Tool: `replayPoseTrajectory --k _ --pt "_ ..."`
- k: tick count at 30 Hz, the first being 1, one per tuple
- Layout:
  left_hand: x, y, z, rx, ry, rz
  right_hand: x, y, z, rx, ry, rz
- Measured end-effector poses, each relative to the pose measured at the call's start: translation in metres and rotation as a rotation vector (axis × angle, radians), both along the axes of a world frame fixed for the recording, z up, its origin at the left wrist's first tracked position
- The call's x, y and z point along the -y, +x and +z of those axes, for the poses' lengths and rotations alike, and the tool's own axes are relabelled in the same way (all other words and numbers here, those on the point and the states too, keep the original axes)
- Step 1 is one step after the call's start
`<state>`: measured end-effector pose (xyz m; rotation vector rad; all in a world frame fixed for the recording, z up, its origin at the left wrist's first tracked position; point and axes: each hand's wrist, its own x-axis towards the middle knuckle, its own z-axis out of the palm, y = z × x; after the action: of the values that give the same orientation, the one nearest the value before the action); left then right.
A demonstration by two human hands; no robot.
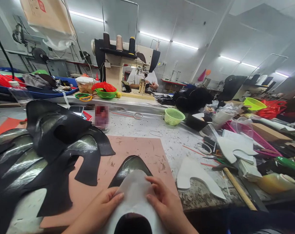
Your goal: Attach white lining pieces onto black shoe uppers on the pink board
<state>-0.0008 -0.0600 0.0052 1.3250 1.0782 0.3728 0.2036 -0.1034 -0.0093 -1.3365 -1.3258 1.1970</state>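
Note:
A white cut-out pattern piece [135, 198] lies on top of a glossy black shoe-upper piece [131, 165], both on a pink work mat [137, 149] at the near edge of the table. My left hand [98, 211] presses on the white piece's left side with its fingers flat. On the white piece's right side lies my right hand [165, 204], fingers stretched out and pressing down. Neither hand grips anything.
A big stack of black cut leather pieces [40, 152] covers the left of the table. White pattern pieces [196, 175], scissors [206, 148], a wooden stick [237, 188], bottles and a green basket [173, 116] lie to the right. Another person works at a sewing machine [128, 65] behind.

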Motion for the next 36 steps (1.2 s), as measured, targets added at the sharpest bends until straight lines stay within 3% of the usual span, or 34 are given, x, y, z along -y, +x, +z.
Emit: replayPoseTrajectory --k 5,11,15,22,36 --pt "-0.021 0.002 -0.003 -0.205 0.333 0.112 -0.036 0.008 0.005 0.257 0.068 0.099" --pt "-0.045 0.006 -0.003 -0.447 0.493 0.011 -0.077 0.008 -0.001 0.384 0.107 0.182" --pt "-0.045 0.003 -0.01 -0.483 0.551 0.031 -0.075 0.007 -0.008 0.438 0.132 0.185" --pt "-0.042 0.0 -0.018 -0.497 0.617 0.024 -0.069 0.007 -0.003 0.466 0.136 0.205" --pt "-0.048 0.007 -0.009 -0.58 0.545 -0.059 -0.073 0.007 -0.002 0.505 0.1 0.207"
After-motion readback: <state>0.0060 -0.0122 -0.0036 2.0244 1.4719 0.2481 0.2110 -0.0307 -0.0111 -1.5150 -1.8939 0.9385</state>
